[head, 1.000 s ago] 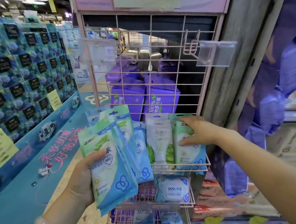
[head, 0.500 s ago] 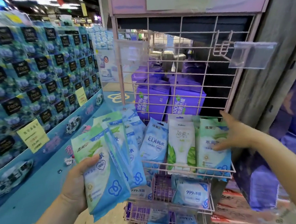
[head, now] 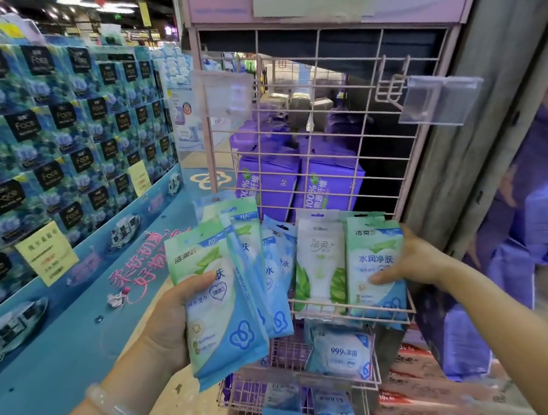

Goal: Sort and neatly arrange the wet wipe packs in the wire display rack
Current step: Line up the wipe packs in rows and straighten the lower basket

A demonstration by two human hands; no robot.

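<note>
The wire rack [head: 311, 156] stands far centre; its upper basket [head: 408, 311] holds upright packs. The left hand [head: 173, 322] grips a fanned stack of packs [head: 221, 300], near left. The right hand [head: 403, 264] pinches the rightmost pack [head: 373, 264] in the basket. Judged light, soft and slippery; best held mid-body, across the width.

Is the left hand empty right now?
No, the left hand grips a fanned bunch of packs, its thumb pressed across the front one.
</note>
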